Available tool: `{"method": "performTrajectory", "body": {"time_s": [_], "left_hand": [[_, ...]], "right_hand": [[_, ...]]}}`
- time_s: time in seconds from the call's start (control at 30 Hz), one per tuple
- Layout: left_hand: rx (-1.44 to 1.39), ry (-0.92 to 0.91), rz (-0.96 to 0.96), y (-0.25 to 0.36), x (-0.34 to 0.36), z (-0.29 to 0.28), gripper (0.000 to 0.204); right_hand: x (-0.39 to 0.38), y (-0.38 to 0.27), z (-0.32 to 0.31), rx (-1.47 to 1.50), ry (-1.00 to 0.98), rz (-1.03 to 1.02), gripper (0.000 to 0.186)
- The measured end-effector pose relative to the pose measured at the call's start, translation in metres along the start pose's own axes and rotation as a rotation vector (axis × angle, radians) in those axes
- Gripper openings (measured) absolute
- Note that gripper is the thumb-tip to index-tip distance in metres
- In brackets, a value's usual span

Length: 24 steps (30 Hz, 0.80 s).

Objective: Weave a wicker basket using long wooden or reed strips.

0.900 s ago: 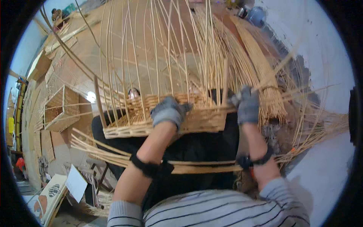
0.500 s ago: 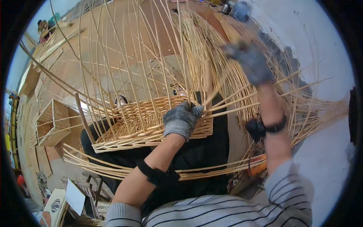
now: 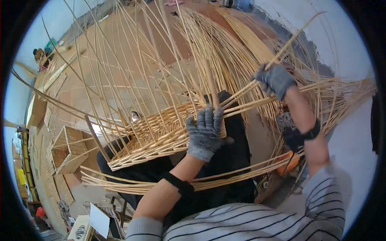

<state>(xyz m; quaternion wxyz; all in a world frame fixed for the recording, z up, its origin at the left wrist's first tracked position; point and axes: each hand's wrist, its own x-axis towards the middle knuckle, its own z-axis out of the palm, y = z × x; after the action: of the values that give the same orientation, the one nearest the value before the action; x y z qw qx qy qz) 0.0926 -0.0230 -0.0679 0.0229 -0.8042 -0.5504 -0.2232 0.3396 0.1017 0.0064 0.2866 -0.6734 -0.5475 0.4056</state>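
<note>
Apparent step: corner weaving. Rectangular tan wicker basket (image 3: 155, 150): on black-clad lap (image 3: 235, 154). Grey-gloved left hand (image 3: 206, 134): fingers extended, slightly apart, at its right corner. Grey-gloved right hand (image 3: 277, 79): fingers clamped on slender pale wooden rod (image 3: 288, 45). Next move likely calls for steady rod tension.

The wicker basket (image 3: 169, 145) is coloured pale straw-tan and patterned by close, ridged weaving. The left hand (image 3: 205, 132) and right hand (image 3: 278, 80) are covered in mottled grey. The off-white shirt (image 3: 241, 223) is crossed by thin black stripes.
</note>
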Motion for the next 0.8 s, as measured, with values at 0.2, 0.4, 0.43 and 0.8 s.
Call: {"method": "performTrajectory", "body": {"time_s": [0.2,0.4,0.43,0.8], "left_hand": [[0.109,0.028,0.129,-0.006,-0.001,0.007,0.094],[-0.372,-0.367,-0.621,-0.005,0.072,-0.031,0.066],[-0.385,-0.479,-0.614,-0.009,0.088,-0.034,0.06],[-0.309,-0.571,-0.669,-0.046,0.111,-0.021,0.042]], "right_hand": [[-0.014,0.115,0.067,0.217,0.098,-0.076,0.028],[0.018,0.162,0.069,0.911,-0.066,0.186,0.016],[0.017,0.15,0.066,0.943,-0.078,0.162,0.017],[-0.129,0.031,0.042,0.652,-0.108,-0.464,0.03]]}}
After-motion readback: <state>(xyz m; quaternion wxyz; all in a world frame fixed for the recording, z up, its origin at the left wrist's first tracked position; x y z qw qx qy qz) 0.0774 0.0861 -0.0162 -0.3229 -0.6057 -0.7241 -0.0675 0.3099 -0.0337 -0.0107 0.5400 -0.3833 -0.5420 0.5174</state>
